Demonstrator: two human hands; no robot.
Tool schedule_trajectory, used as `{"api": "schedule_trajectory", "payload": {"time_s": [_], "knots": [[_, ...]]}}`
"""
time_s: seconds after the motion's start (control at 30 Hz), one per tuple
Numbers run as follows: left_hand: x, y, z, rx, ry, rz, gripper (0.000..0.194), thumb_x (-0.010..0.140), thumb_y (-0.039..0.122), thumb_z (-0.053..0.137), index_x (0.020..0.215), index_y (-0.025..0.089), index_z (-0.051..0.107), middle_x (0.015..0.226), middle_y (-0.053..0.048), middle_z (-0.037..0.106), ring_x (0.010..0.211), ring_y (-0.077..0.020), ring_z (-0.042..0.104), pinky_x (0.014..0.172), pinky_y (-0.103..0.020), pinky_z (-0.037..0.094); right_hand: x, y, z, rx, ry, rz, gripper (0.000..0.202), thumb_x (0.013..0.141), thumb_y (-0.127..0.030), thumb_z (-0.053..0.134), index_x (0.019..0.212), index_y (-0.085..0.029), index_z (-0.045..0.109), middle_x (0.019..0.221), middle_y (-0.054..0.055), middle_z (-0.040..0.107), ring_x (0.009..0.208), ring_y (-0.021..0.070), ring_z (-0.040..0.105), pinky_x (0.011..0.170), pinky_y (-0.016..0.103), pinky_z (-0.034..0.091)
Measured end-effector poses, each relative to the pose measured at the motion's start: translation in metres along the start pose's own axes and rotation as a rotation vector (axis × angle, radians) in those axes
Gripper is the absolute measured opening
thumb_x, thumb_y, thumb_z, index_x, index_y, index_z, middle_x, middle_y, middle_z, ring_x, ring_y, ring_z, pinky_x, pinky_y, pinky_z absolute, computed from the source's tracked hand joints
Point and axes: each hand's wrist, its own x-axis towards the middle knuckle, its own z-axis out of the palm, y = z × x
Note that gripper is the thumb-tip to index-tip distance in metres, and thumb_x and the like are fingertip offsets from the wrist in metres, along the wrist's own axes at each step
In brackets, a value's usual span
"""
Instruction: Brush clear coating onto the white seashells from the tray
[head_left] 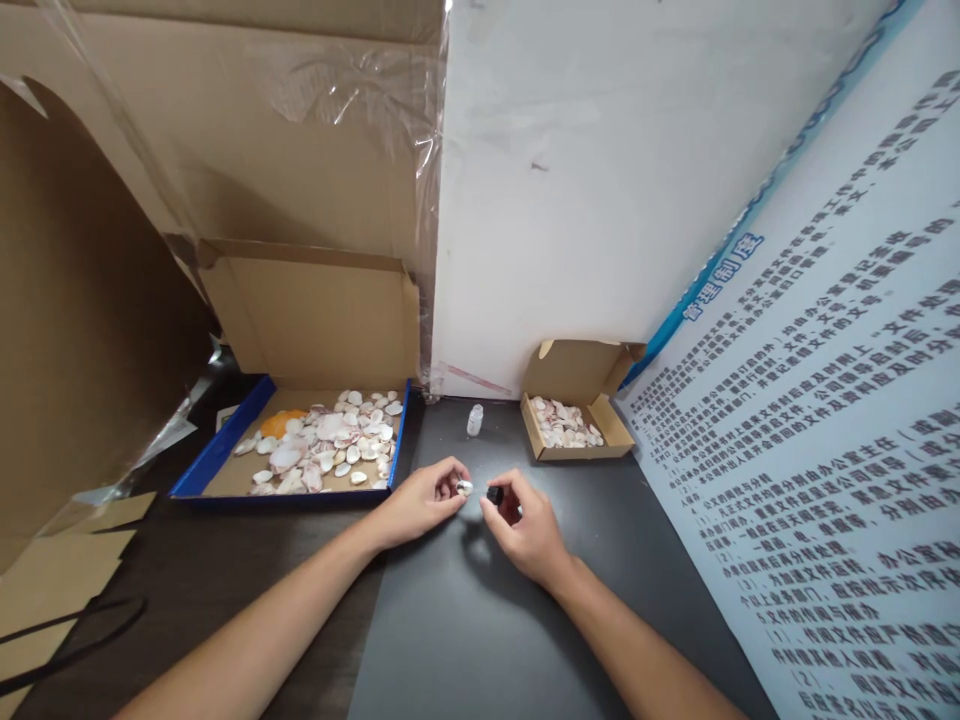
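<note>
The counter (450, 640) is dark. Its left part looks like brown wood, and a smooth gray sheet (615, 560) covers the middle and right.

Near the middle of the frame, the left hand (427, 500) pinches a small white shell (464, 488) in its fingertips. Just beside it, the right hand (525, 520) holds a small black thing (495, 495) between thumb and finger. The two hands are close but do not touch.

A little clear bottle (475, 420) stands on the gray sheet, above the hands in the frame. To the left is a big open box (193, 480) with blue sides. It has lots of white and pinkish shells (341, 430) in it, and something orange (281, 423) at its upper left. On the right, a small brown box (585, 452) is open too, with more shells inside.

Tall brown cardboard (285, 150) with shiny clear tape stands at the upper left of the frame. A white board (600, 170) stands at the upper middle. A light blue sign (840, 400) full of dark writing leans along the right side. Pieces of flat cardboard (67, 590) lie at the lower left.
</note>
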Motion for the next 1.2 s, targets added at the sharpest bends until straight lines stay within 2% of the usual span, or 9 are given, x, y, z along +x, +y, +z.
{"api": "schedule_trajectory", "payload": {"time_s": [0.1, 0.2, 0.33, 0.53, 0.63, 0.67, 0.8, 0.93, 1.2], "knots": [[0.0003, -0.0009, 0.0002, 0.004, 0.003, 0.003, 0.021, 0.082, 0.033, 0.057, 0.096, 0.017, 0.053, 0.072, 0.004, 0.049, 0.065, -0.0114, 0.043, 0.06, -0.022, 0.035, -0.0005, -0.0009, -0.0009, -0.018, 0.031, 0.01, 0.015, 0.085, -0.03, 0.059, 0.093, -0.018, 0.056, 0.062, -0.003, 0.052, 0.053, 0.0121, 0.051, 0.052, 0.022, 0.04], [0.0, -0.0015, 0.0, 0.017, 0.005, 0.011, 0.02, 0.082, 0.031, 0.057, 0.095, 0.017, 0.053, 0.072, 0.004, 0.049, 0.065, -0.0113, 0.044, 0.06, -0.022, 0.035, -0.0008, -0.0003, -0.0026, 0.021, -0.013, 0.004, 0.015, 0.085, -0.031, 0.059, 0.094, -0.018, 0.056, 0.061, -0.004, 0.051, 0.053, 0.0117, 0.05, 0.051, 0.021, 0.04], [-0.0006, -0.0014, 0.0, 0.013, 0.018, 0.022, 0.021, 0.083, 0.031, 0.056, 0.098, 0.016, 0.053, 0.074, 0.003, 0.051, 0.066, -0.0112, 0.045, 0.061, -0.023, 0.036, -0.0014, 0.0004, -0.0033, 0.021, 0.047, 0.015, 0.015, 0.085, -0.031, 0.059, 0.093, -0.018, 0.057, 0.06, -0.004, 0.051, 0.051, 0.0112, 0.048, 0.049, 0.021, 0.039], [0.0, -0.0036, 0.0009, 0.01, 0.021, 0.015, 0.022, 0.082, 0.031, 0.057, 0.097, 0.017, 0.053, 0.073, 0.003, 0.051, 0.065, -0.0115, 0.046, 0.06, -0.023, 0.037, -0.0005, -0.0037, -0.002, -0.075, 0.028, -0.084, 0.015, 0.085, -0.03, 0.059, 0.093, -0.018, 0.06, 0.061, -0.003, 0.053, 0.052, 0.0116, 0.05, 0.053, 0.023, 0.041], [0.0001, -0.005, 0.0011, 0.011, 0.007, 0.026, 0.02, 0.082, 0.03, 0.057, 0.096, 0.017, 0.052, 0.073, 0.003, 0.05, 0.065, -0.0114, 0.045, 0.06, -0.023, 0.036, 0.0007, -0.0047, -0.0022, -0.056, -0.023, -0.101, 0.015, 0.085, -0.029, 0.059, 0.095, -0.018, 0.06, 0.061, -0.003, 0.053, 0.051, 0.0114, 0.05, 0.053, 0.022, 0.041], [0.0, -0.0052, 0.0011, 0.014, 0.003, 0.029, 0.02, 0.082, 0.03, 0.056, 0.096, 0.017, 0.052, 0.073, 0.003, 0.05, 0.066, -0.0115, 0.045, 0.06, -0.023, 0.036, 0.0009, -0.0045, -0.0025, -0.047, -0.04, -0.096, 0.015, 0.085, -0.029, 0.059, 0.094, -0.018, 0.06, 0.061, -0.003, 0.053, 0.051, 0.0113, 0.05, 0.052, 0.022, 0.041], [-0.0003, -0.0046, 0.0014, 0.027, 0.015, 0.025, 0.022, 0.082, 0.033, 0.056, 0.097, 0.018, 0.052, 0.071, 0.004, 0.049, 0.065, -0.0119, 0.045, 0.06, -0.023, 0.036, 0.0006, -0.002, -0.0046, -0.049, 0.032, -0.049, 0.015, 0.086, -0.031, 0.059, 0.093, -0.018, 0.059, 0.06, -0.004, 0.051, 0.052, 0.0118, 0.049, 0.052, 0.022, 0.039], [-0.0009, -0.0021, 0.0007, 0.029, 0.003, 0.019, 0.022, 0.082, 0.035, 0.056, 0.095, 0.018, 0.053, 0.072, 0.004, 0.049, 0.065, -0.0119, 0.045, 0.06, -0.023, 0.035, -0.0004, 0.001, -0.0056, -0.034, -0.017, -0.064, 0.015, 0.085, -0.031, 0.059, 0.093, -0.018, 0.06, 0.06, -0.004, 0.051, 0.052, 0.012, 0.049, 0.052, 0.022, 0.039], [-0.0007, -0.0016, -0.0002, 0.012, -0.005, 0.012, 0.02, 0.082, 0.033, 0.057, 0.095, 0.019, 0.051, 0.074, 0.003, 0.048, 0.067, -0.0122, 0.044, 0.062, -0.023, 0.035, 0.0036, 0.0052, -0.0097, -0.096, 0.016, 0.013, 0.014, 0.084, -0.033, 0.059, 0.088, -0.019, 0.059, 0.058, -0.004, 0.051, 0.051, 0.0121, 0.05, 0.052, 0.022, 0.038]]}}
